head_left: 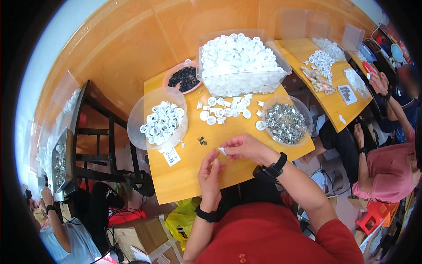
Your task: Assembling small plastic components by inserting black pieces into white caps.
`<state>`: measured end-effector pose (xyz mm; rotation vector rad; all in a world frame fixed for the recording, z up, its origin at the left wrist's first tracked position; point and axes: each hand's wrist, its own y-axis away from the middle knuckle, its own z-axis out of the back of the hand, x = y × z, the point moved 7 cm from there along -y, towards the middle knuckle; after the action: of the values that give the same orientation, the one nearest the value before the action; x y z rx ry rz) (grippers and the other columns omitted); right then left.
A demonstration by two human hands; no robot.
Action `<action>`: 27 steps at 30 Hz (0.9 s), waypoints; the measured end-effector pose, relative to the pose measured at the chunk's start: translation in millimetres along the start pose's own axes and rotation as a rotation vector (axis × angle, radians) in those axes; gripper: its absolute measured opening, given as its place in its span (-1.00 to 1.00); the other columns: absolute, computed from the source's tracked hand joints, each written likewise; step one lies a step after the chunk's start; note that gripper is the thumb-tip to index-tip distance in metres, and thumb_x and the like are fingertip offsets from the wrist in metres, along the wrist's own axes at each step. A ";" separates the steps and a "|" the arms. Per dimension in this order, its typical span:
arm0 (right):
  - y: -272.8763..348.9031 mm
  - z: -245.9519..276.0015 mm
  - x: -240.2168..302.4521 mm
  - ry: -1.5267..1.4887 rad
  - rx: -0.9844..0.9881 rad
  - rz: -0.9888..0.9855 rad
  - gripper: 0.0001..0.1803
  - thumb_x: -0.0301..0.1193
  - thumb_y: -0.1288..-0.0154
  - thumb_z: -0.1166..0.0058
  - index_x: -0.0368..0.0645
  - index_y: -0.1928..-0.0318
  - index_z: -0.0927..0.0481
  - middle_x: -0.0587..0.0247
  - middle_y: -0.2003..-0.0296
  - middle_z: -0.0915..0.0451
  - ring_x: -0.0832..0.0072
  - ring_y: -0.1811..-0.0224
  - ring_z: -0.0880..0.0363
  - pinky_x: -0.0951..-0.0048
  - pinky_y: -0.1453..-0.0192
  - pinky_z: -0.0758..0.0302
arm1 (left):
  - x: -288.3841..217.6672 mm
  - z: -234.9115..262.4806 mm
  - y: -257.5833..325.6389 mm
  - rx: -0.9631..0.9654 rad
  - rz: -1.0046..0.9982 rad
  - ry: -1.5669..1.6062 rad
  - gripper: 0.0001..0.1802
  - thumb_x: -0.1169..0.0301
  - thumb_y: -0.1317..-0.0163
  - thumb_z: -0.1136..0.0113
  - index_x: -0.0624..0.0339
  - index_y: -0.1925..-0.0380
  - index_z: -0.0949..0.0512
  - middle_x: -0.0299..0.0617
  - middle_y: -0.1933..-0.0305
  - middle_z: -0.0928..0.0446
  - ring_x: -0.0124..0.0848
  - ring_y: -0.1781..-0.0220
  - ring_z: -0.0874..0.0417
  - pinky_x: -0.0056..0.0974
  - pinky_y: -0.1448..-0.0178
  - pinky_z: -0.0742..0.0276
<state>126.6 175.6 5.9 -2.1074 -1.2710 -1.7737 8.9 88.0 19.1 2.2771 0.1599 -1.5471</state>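
Over the near part of the yellow table (184,185), my right hand (246,148) pinches a small white plastic part (222,151) between thumb and fingertips. My left hand (209,176) is raised just beside it, thumb and fingers drawn together close to the part; what they hold, if anything, is too small to make out. Beyond my hands lies a small pile of dark bits (201,141). Farther back, several loose round white parts (220,111) are spread on the tabletop. A printed white card (172,156) lies to the left.
A clear tub of white parts (140,127) stands left, a tub of metal pieces (310,127) right. Behind are a pink bowl of black pieces (166,78) and a big clear bin (246,83) heaped with white parts. Co-workers sit at other tables (356,105) on both sides.
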 end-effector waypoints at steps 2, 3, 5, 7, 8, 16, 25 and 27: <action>6.9 -8.5 -3.5 -0.093 0.051 -0.005 -0.68 -0.36 -0.29 -0.15 -0.28 0.02 -0.56 0.26 0.22 -0.63 0.60 0.28 -0.59 0.56 0.15 -0.55 | 0.9 -2.2 1.2 0.013 -0.025 0.008 -0.73 0.43 -0.33 -0.07 0.24 0.00 -0.47 -0.26 0.07 -0.54 -0.59 0.23 -0.52 -0.46 0.12 -0.44; 9.0 -14.5 -4.2 -0.179 0.105 -0.002 -0.68 -0.37 -0.30 -0.13 -0.27 0.00 -0.56 0.25 0.20 -0.62 0.58 0.28 -0.60 0.55 0.12 -0.57 | -0.1 0.2 0.2 -0.003 -0.080 0.018 -0.75 0.47 -0.30 -0.10 0.25 0.03 -0.47 -0.26 0.11 -0.54 -0.58 0.26 -0.52 -0.47 0.14 -0.44; 12.1 -20.7 -8.2 -0.213 0.148 -0.010 -0.67 -0.37 -0.32 -0.10 -0.28 -0.02 -0.54 0.22 0.18 -0.62 0.57 0.27 -0.61 0.55 0.10 -0.57 | -2.7 4.2 1.1 -0.023 -0.132 0.026 -0.76 0.51 -0.27 -0.13 0.27 0.06 -0.47 -0.26 0.15 -0.54 -0.57 0.28 -0.52 -0.47 0.16 -0.44; 13.8 -28.0 -9.8 -0.247 0.192 -0.013 -0.66 -0.36 -0.34 -0.08 -0.29 -0.05 -0.53 0.20 0.16 -0.61 0.57 0.26 -0.61 0.55 0.08 -0.58 | -4.0 11.3 0.9 -0.068 -0.122 0.061 -0.77 0.56 -0.23 -0.17 0.27 0.10 -0.47 -0.26 0.24 -0.54 -0.57 0.32 -0.52 -0.48 0.19 -0.45; 14.3 -29.8 -9.9 -0.231 0.161 -0.008 -0.66 -0.35 -0.35 -0.06 -0.30 -0.04 -0.52 0.20 0.16 -0.61 0.56 0.25 -0.61 0.54 0.08 -0.58 | -4.0 13.8 1.5 -0.070 -0.122 0.059 -0.77 0.56 -0.23 -0.17 0.27 0.10 -0.47 -0.26 0.24 -0.54 -0.57 0.32 -0.52 -0.48 0.19 -0.45; 31.5 -42.1 3.3 0.119 -0.151 0.261 -0.77 -0.43 -0.32 -0.09 -0.34 0.10 -0.53 0.26 0.32 -0.61 0.62 0.38 -0.58 0.60 0.28 -0.56 | -3.0 26.8 7.8 -0.142 -0.127 0.052 -0.73 0.56 -0.23 -0.16 0.29 0.05 -0.48 -0.27 0.29 -0.55 -0.57 0.33 -0.54 -0.50 0.22 -0.45; 23.8 -31.2 -3.9 -0.027 -0.184 0.292 -0.86 -0.51 -0.26 -0.11 -0.36 0.25 -0.58 0.27 0.46 -0.61 0.67 0.55 -0.53 0.65 0.46 -0.49 | -2.0 23.8 12.1 -0.048 -0.077 0.069 -0.82 0.48 -0.31 -0.10 0.24 0.11 -0.52 -0.27 0.15 -0.57 -0.56 0.20 -0.55 -0.46 0.11 -0.46; 24.3 -32.3 -3.8 0.043 -0.152 0.242 -0.84 -0.48 -0.29 -0.10 -0.33 0.19 -0.57 0.30 0.42 -0.61 0.69 0.50 -0.50 0.66 0.40 -0.46 | 0.0 22.7 11.5 -0.010 -0.041 0.122 -0.80 0.48 -0.32 -0.09 0.24 0.08 -0.51 -0.26 0.12 -0.57 -0.54 0.15 -0.55 -0.44 0.05 -0.47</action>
<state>117.6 139.8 22.8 -2.1786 -0.8526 -1.8479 -7.4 69.0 14.6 2.3746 0.2488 -1.4242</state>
